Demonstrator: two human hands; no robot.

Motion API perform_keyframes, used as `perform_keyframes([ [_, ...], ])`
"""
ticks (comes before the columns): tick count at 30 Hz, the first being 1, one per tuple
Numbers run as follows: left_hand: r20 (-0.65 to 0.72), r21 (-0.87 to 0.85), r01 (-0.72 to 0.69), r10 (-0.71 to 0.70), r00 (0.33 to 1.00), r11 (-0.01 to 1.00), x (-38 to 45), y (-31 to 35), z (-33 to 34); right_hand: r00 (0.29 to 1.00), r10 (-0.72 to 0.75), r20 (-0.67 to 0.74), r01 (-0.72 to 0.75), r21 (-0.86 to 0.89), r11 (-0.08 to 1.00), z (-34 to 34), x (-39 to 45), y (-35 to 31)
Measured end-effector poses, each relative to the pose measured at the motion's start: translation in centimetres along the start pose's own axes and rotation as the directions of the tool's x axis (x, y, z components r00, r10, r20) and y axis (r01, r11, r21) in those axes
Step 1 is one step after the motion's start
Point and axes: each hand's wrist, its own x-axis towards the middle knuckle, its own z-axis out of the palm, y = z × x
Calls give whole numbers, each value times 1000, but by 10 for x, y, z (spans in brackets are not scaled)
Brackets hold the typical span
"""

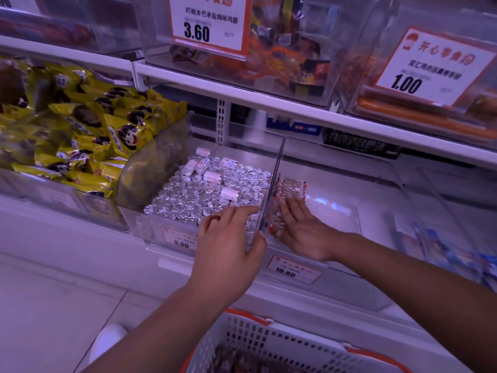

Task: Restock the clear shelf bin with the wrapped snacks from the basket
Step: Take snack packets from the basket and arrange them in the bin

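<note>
In the clear bin [336, 189], right hand [304, 230] flattens crinkly wrapped snacks [287, 192].

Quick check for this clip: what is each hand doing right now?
Left hand: open, thumb on the clear plastic divider wall, holding nothing.
Right hand: open, straight fingers pressing the red-and-clear wrapped snacks against it.

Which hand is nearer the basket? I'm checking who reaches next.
Left. The left hand is over the silver-snack bin's front edge, above the basket; the right hand lies farther back inside the clear bin.
</note>
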Motion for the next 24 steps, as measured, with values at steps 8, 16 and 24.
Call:
perform_keyframes([
  [8, 20, -17, -8, 8, 1000, 1000, -1, 0, -2, 998, -28, -48, 24, -70, 997, 0, -1, 3],
  [16, -47, -120, -75, 70, 996, 990, -7, -3, -4, 991, -23, -133, 24, 12, 1000, -24, -30, 4],
  [24, -172, -48, -617, 602, 780, 786, -47, 6, 18, 545, 133, -828, 380, 385, 841, 36, -185, -40],
])
